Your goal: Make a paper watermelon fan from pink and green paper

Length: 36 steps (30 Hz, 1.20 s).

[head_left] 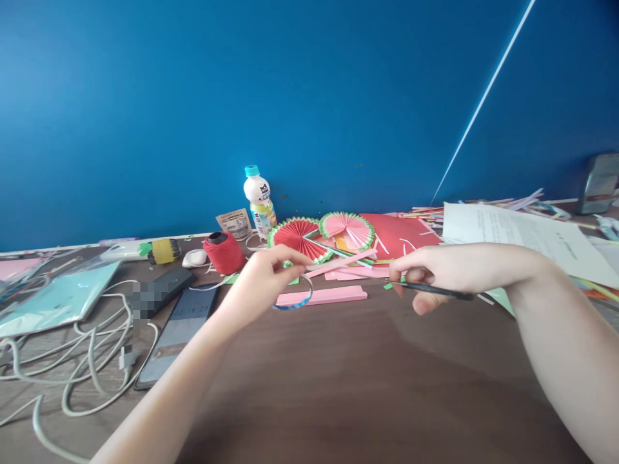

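My left hand pinches a thin strip that curls below the fingertips, white with a blue pattern. Across from it, my right hand is closed around dark-handled scissors, whose tips point left towards the strip. Behind and below the hands lie folded pink paper strips. Two pleated paper fans stand just beyond: a red fan with a green edge and a pink fan with a green edge. My left hand partly covers the red one.
Against the blue wall stand a drink bottle and a red thread spool. To the left are a phone, a black power bank and tangled white cables. Red paper and a printed sheet lie at the right.
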### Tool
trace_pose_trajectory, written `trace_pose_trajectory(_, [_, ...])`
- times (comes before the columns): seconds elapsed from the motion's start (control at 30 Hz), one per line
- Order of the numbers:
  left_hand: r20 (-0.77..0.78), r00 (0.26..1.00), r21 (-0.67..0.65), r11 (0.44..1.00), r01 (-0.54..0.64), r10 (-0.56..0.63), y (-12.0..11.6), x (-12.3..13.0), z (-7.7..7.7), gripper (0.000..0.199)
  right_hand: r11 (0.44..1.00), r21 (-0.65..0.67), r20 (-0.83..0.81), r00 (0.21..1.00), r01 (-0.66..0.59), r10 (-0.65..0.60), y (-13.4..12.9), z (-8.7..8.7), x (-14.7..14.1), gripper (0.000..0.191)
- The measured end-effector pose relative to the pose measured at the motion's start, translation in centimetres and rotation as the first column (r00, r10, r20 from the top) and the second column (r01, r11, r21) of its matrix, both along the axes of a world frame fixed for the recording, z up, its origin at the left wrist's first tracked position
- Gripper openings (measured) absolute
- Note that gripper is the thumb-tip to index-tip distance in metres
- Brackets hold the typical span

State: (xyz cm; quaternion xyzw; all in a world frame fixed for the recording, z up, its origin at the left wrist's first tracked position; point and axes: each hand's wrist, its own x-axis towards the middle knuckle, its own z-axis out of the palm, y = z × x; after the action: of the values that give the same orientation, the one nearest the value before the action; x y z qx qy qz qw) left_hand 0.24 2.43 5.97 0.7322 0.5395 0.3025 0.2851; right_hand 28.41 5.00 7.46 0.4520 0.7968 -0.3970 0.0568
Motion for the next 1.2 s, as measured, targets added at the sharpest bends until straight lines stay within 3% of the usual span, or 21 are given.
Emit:
trace_pose_trajectory(0.07, [0.023, 0.999, -0.011, 0.999, -0.047, 0.047, 0.2, -0.2, -0.1, 0.02, 0.997, 0.005, -0.037, 0.996, 0.08, -0.08, 0.3, -0.3, 0.3, 0.014])
trace_pose_trajectory(0.13, [0.043, 0.999, -0.053, 0.998, -0.027, 0.029, 0.3, -0.1, -0.3, 0.023, 0.986, 0.038, -0.174, 0.973, 0.162, -0.153, 0.5, -0.6, -0.2, 0.016])
trace_pose_trajectory(0.27, [0.12, 0.993, -0.143, 0.989, 0.027, -0.01, -0.1, 0.7, -0.6, 0.027, 0.935, 0.156, -0.525, 0.829, 0.318, -0.195, 0.3, -1.2, -2.9, 0.023])
trace_pose_trajectory(0.4, [0.191, 0.982, -0.229, 0.973, 0.033, 0.012, -0.6, 1.4, -0.7, 0.028, 0.924, 0.109, -0.658, 0.723, 0.367, -0.21, 0.0, -2.0, -4.7, 0.03])
trace_pose_trajectory(0.67, [0.281, 0.958, -0.288, 0.957, 0.031, 0.053, -0.9, 2.2, -0.9, 0.023, 0.907, 0.019, -0.696, 0.656, 0.421, -0.29, 0.1, -2.8, -5.2, 0.027])
trace_pose_trajectory(1.03, [0.31, 0.948, -0.311, 0.95, 0.023, 0.078, -0.7, 2.6, -2.0, 0.02, 0.932, 0.064, -0.702, 0.68, 0.356, -0.211, -0.6, -2.5, -5.4, 0.02])
trace_pose_trajectory(1.13, [0.301, 0.95, -0.293, 0.956, 0.007, 0.085, -0.7, 2.6, -2.1, 0.02, 0.909, 0.092, -0.714, 0.663, 0.407, -0.225, -0.1, -2.5, -5.1, 0.025])
trace_pose_trajectory(1.2, [0.301, 0.948, -0.274, 0.962, -0.018, 0.104, -0.7, 2.5, -2.1, 0.019, 0.856, 0.16, -0.667, 0.693, 0.491, -0.273, 0.7, -2.6, -4.4, 0.029])
